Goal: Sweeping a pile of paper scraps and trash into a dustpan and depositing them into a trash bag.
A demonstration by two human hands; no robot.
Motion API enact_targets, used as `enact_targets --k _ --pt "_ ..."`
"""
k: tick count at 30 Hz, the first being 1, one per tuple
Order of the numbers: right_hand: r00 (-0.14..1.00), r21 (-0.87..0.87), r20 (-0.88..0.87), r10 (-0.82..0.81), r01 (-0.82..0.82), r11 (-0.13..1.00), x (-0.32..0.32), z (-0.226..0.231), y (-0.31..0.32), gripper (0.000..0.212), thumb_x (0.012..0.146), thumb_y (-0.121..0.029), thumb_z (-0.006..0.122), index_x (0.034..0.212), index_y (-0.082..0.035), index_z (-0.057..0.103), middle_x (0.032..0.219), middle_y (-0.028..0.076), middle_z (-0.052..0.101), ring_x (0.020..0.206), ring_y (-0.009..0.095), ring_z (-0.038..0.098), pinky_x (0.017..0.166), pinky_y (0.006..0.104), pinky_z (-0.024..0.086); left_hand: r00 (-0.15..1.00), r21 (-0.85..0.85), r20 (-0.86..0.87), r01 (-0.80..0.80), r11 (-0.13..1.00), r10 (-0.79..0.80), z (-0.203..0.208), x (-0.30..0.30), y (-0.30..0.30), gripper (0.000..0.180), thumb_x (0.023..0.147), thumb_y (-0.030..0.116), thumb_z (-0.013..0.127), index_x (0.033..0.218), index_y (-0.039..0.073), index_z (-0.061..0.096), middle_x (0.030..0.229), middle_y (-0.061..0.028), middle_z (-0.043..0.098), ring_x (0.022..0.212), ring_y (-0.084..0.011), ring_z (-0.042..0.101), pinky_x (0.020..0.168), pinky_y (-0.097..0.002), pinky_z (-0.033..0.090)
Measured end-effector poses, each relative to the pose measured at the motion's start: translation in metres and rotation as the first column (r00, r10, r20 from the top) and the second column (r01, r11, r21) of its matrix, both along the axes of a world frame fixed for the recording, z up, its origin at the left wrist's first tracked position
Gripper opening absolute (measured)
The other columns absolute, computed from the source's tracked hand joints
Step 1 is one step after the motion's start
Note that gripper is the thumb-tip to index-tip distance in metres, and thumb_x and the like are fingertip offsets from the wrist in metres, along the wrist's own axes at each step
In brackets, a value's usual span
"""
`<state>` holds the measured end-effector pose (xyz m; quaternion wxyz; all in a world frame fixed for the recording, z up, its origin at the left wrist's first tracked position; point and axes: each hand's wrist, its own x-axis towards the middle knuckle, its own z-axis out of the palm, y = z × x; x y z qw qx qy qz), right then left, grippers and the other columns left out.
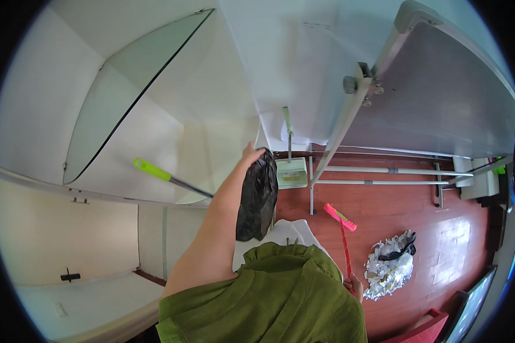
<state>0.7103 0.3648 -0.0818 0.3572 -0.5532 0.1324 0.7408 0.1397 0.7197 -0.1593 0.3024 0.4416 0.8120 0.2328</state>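
My left hand (252, 153) reaches forward, its fingers closed on the top of a black plastic bag (258, 197). The bag hangs down beside my forearm, its lower end near my green top. Low on the right, my right hand (355, 286) is wrapped round the red handle of a broom (344, 243). Its pink head is farther forward, over the red floor. To the right of that hand lies a heap of white paper scraps (386, 268), with a crumpled piece of black plastic (400, 248) on top.
A pale dustpan (292, 173) with an upright green handle stands by the wall. Farther right is a board (440, 91) on a metal frame with floor bars. A bright green handle (153, 170) on a grey pole sticks out left of my arm, in front of white shelving (212, 114).
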Motion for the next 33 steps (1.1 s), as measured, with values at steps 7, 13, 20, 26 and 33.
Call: enact_targets --k 7,13,20,26,33 --pt "0.978 -0.085 -0.084 -0.191 0.184 0.979 -0.006 0.015 -0.043 0.029 0.096 -0.034 0.05 0.077 -0.013 0.046 0.058 -0.003 0.042 0.043 0.009 0.039 0.039 0.0239 0.035 0.959 0.008 0.282 0.03 1.0 -0.031 0.001 0.033 0.123 0.087 0.068 0.046 0.079 0.131 -0.006 0.046 0.123 -0.0254 0.056 0.115 -0.0326 0.056 0.094 -0.0393 0.046" --pt "0.977 -0.128 -0.045 -0.207 0.2 0.971 -0.02 0.034 -0.055 0.04 0.096 -0.043 0.048 0.067 -0.015 0.045 0.05 -0.005 0.036 0.039 0.012 0.035 0.037 0.0267 0.031 0.925 -0.079 0.379 0.043 0.996 -0.01 -0.079 0.048 0.179 0.078 0.072 0.052 0.071 0.113 -0.013 0.057 0.111 -0.0283 0.062 0.108 -0.0374 0.059 0.087 -0.0412 0.047" --pt "0.944 -0.108 0.045 -0.326 0.329 0.938 -0.041 0.07 -0.063 0.011 0.097 -0.022 0.052 0.097 -0.012 0.047 0.066 -0.001 0.048 0.046 0.007 0.041 0.042 0.0219 0.036 0.994 -0.105 0.093 -0.049 0.993 0.058 -0.074 0.105 0.165 0.061 0.067 0.041 0.066 0.099 -0.011 0.065 0.104 -0.0297 0.064 0.103 -0.0398 0.061 0.087 -0.0422 0.047" --pt "0.964 -0.081 0.188 -0.19 0.208 0.975 -0.028 0.059 -0.059 0.034 0.093 -0.039 0.056 0.073 -0.013 0.046 0.049 -0.002 0.039 0.039 0.009 0.037 0.035 0.0241 0.031 0.92 -0.052 0.271 -0.281 0.958 0.284 -0.058 0.088 0.096 0.057 0.071 0.041 0.067 0.097 -0.01 0.067 0.099 -0.027 0.066 0.098 -0.0366 0.064 0.083 -0.0406 0.048" --pt "0.966 -0.004 0.121 -0.23 0.232 0.973 -0.004 0.063 -0.053 0.012 0.096 -0.021 0.052 0.092 -0.011 0.047 0.065 -0.002 0.046 0.047 0.006 0.041 0.043 0.0216 0.035 0.909 0.009 0.33 -0.272 0.962 0.254 0.016 0.128 -0.059 0.052 0.075 0.041 0.067 0.094 -0.008 0.067 0.091 -0.0218 0.068 0.089 -0.0329 0.065 0.078 -0.0379 0.047"
